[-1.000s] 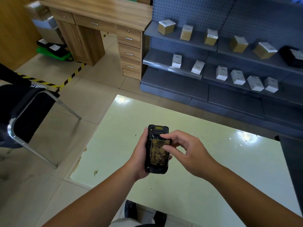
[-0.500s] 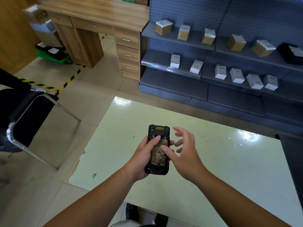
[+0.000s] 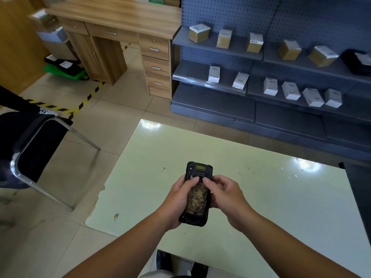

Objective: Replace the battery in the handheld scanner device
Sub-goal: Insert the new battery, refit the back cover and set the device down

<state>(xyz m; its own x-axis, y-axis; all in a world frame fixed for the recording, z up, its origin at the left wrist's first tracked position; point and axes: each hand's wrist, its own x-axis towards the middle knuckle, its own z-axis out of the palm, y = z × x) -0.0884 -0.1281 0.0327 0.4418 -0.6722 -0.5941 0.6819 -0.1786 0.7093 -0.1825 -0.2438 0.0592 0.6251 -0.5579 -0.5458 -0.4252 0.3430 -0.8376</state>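
A black handheld scanner [image 3: 198, 171] is held back side up above the pale green table [image 3: 271, 197]. A mottled yellow-brown panel [image 3: 196, 199], the battery or its cover, sits in the back of the scanner. My left hand [image 3: 178, 201] wraps the scanner's left side, thumb on the panel's top edge. My right hand [image 3: 224, 195] grips the right side, thumb beside the left thumb just below the latch.
A black chair [image 3: 30, 149] with a metal frame stands at the left. Grey shelves [image 3: 281, 81] with several small boxes run behind the table. A wooden desk [image 3: 124, 23] with drawers stands at the back left. A dark surface [image 3: 359, 187] borders the table's right edge.
My right hand, lifted off with fingers spread half a second ago, has come back and closed on the scanner's right side. Both thumbs now press at the panel's top edge.
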